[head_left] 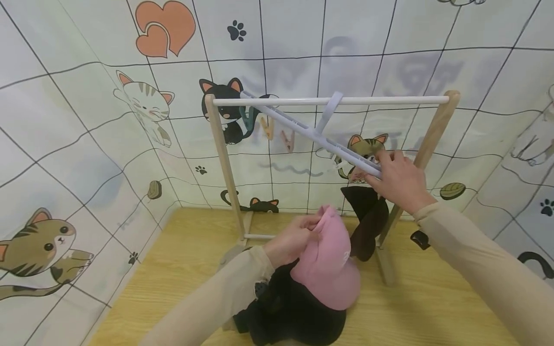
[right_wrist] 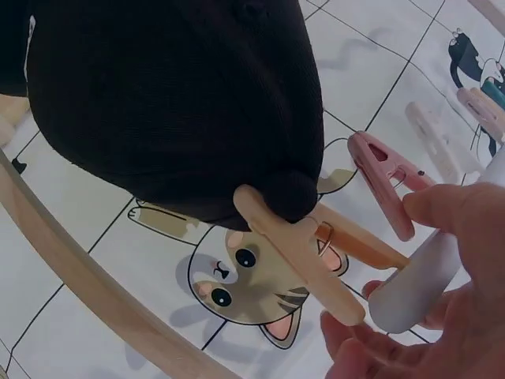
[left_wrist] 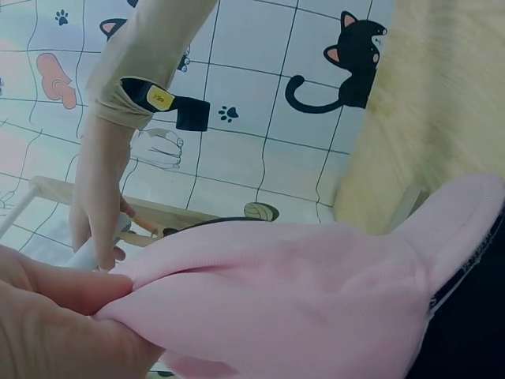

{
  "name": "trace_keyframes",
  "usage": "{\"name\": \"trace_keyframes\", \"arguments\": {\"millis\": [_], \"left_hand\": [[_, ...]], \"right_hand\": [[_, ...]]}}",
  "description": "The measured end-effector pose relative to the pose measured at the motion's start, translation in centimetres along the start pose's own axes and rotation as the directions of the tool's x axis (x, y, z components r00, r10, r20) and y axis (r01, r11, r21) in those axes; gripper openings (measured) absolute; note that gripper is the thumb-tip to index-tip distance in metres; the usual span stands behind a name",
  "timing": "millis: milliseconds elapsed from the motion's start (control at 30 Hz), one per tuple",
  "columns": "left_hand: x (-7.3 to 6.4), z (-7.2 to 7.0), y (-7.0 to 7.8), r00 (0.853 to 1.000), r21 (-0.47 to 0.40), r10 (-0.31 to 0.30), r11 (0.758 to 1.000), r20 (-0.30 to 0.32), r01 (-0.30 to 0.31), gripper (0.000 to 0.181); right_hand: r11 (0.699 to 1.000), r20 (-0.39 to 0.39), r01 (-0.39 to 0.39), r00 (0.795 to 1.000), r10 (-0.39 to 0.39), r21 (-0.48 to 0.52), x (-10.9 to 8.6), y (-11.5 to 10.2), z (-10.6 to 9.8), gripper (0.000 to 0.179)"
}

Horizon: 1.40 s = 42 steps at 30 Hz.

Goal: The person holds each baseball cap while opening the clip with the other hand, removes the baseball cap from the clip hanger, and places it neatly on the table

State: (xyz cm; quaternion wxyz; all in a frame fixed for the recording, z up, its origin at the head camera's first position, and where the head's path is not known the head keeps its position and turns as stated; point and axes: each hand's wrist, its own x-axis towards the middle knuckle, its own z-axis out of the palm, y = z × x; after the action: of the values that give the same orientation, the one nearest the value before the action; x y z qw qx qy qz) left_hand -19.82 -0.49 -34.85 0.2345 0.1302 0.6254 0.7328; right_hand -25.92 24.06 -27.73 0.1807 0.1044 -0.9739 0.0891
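My left hand (head_left: 290, 240) pinches the cloth of a pink cap (head_left: 331, 262), whose brim points down over black headwear (head_left: 298, 312) on the table. My right hand (head_left: 400, 180) grips the lower right end of a white clip hanger (head_left: 303, 129), which tilts on the rack's rail by its hook (head_left: 331, 110). From that end hangs a black cap (right_wrist: 173, 110), caught in a peach clothespin (right_wrist: 304, 260) in the right wrist view. My right thumb is beside a pink clothespin (right_wrist: 383, 178). Green, yellow and pink clothespins (head_left: 287, 141) dangle along the hanger's left half.
A wooden rack (head_left: 222, 163) with a white top rail (head_left: 398, 100) stands on the wood-grain table (head_left: 186, 269). Behind and at both sides, a white cloth with grid lines and cartoon cats (head_left: 149, 105) encloses the space.
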Motion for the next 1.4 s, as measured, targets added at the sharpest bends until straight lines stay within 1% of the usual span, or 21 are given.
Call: {"name": "trace_keyframes", "arguments": {"millis": [133,267,333,433,500,633,700,833,900,1000,1100,1200,1233,1300,1367,1400], "left_hand": [[-0.4,-0.3,-0.2,1.0,-0.052,0.018,0.999,0.025,-0.017,0.046],[-0.9,-0.2,-0.4,0.999,-0.083,0.031,0.996,0.01,-0.03,0.047],[-1.1,0.1,-0.7,0.999,-0.085,0.043,0.995,-0.002,-0.043,0.048],[-1.5,0.4,-1.5,0.999,-0.083,0.045,0.996,-0.013,-0.046,0.049],[-1.8,0.5,-2.1,1.0,-0.076,0.021,0.997,-0.018,-0.022,0.051],[-2.7,0.4,-2.9,0.999,-0.077,-0.033,0.997,-0.025,0.031,0.054],[-3.2,0.5,-3.2,0.999,-0.09,-0.044,0.995,-0.013,0.043,0.051],[-3.9,1.2,-3.9,0.999,-0.129,-0.034,0.991,0.029,0.037,0.038],[-4.0,1.6,-4.3,0.998,-0.131,-0.039,0.99,0.054,0.046,0.032],[-4.3,1.9,-5.2,0.996,-0.112,-0.056,0.992,0.065,0.063,0.029],[-4.6,1.5,-6.1,0.995,-0.127,-0.085,0.988,0.048,0.091,0.029],[-5.4,0.5,-7.0,0.993,-0.138,-0.122,0.983,0.001,0.121,0.028],[-5.7,0.1,-7.2,0.991,-0.128,-0.136,0.983,-0.015,0.133,0.027],[-6.4,-0.6,-7.4,0.986,-0.074,-0.163,0.984,-0.034,0.16,0.023],[-7.1,-1.2,-7.2,0.985,0.014,-0.166,0.986,-0.046,0.166,0.018],[-7.4,-1.4,-7.2,0.987,0.068,-0.156,0.985,-0.047,0.159,0.016]], "right_hand": [[0.998,0.011,0.047,0.999,-0.047,0.029,-0.5,0.2,-0.5,0.041],[0.991,-0.004,0.132,0.991,-0.132,0.035,-1.1,0.3,-0.9,0.03],[0.988,-0.003,0.151,0.989,-0.151,0.043,-1.3,0.4,-1.1,0.027],[0.987,0.014,0.146,0.989,-0.147,0.063,-1.5,0.4,-1.4,0.023],[0.988,0.024,0.132,0.991,-0.134,0.078,-1.5,0.5,-1.6,0.02],[0.987,0.005,0.137,0.99,-0.138,0.079,-1.6,0.8,-1.8,0.017],[0.988,-0.004,0.135,0.991,-0.135,0.075,-1.6,1.0,-1.8,0.016],[0.991,-0.004,0.125,0.992,-0.125,0.055,-1.7,1.3,-1.8,0.016],[0.991,-0.001,0.124,0.992,-0.124,0.046,-1.8,1.4,-1.7,0.017],[0.991,0.003,0.124,0.992,-0.124,0.046,-1.9,1.5,-1.6,0.018],[0.991,0.0,0.124,0.992,-0.124,0.051,-2.0,1.5,-1.5,0.017],[0.99,-0.009,0.128,0.992,-0.127,0.056,-2.1,1.6,-1.5,0.017],[0.99,-0.013,0.13,0.992,-0.129,0.056,-2.1,1.7,-1.5,0.017],[0.99,-0.015,0.132,0.991,-0.132,0.058,-2.1,1.8,-1.5,0.017],[0.99,-0.019,0.13,0.991,-0.129,0.06,-2.1,2.0,-1.5,0.017],[0.99,-0.018,0.126,0.992,-0.125,0.062,-2.1,2.1,-1.5,0.017]]}}
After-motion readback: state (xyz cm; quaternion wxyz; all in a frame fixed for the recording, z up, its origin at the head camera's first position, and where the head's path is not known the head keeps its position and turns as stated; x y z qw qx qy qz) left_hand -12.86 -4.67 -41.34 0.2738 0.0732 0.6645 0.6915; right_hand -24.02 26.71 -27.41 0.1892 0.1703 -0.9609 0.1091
